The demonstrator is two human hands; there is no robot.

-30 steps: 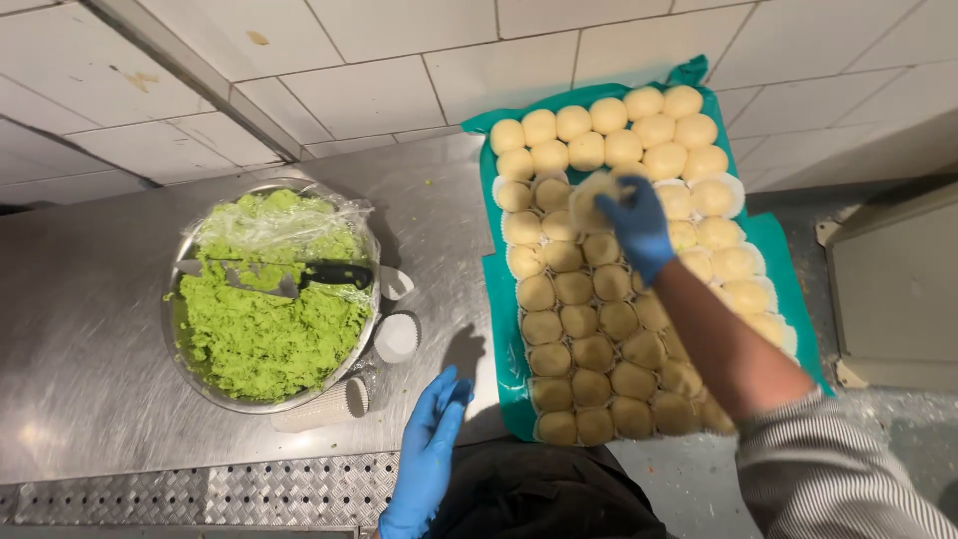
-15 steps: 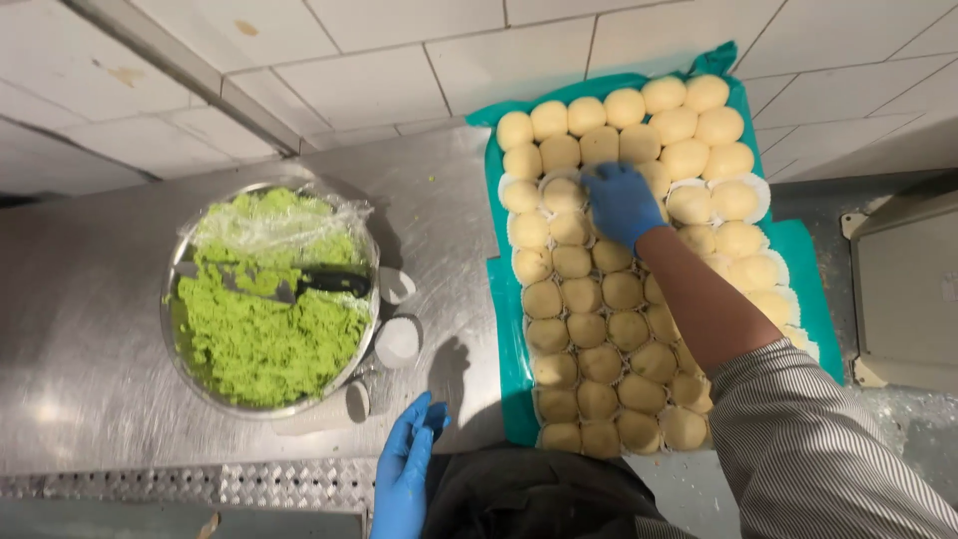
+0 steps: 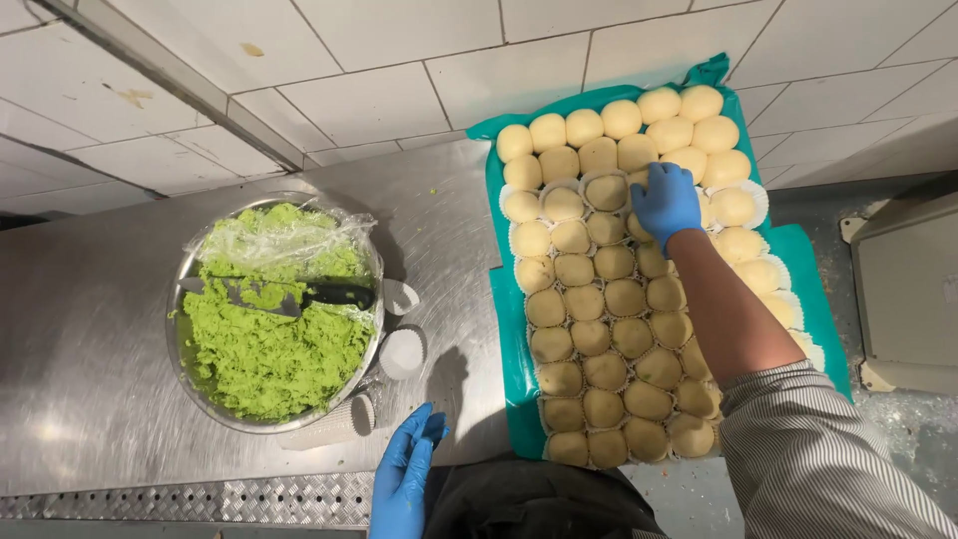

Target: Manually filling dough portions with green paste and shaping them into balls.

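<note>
Tray (image 3: 514, 329): teal-lined, right side of the steel counter (image 3: 90, 399), packed with rows of pale dough balls (image 3: 609, 329) in white paper cups.

Right hand (image 3: 667, 203): blue glove, fingers curled down over a ball in the upper rows; whether it grips or only presses, I cannot tell.

Left hand (image 3: 404, 479): blue glove, fingers loose and spread, holding nothing, at the counter's near edge.

Bowl (image 3: 180, 329): metal, left of the tray, holding green paste (image 3: 269, 359), a knife (image 3: 284, 294) across it, cling film (image 3: 269, 235) folded back.

Loose cups (image 3: 402, 351): just beside the bowl.

Handling note: light fingertip contact seems best, so neighbouring balls and cup frills stay unmarked.
</note>
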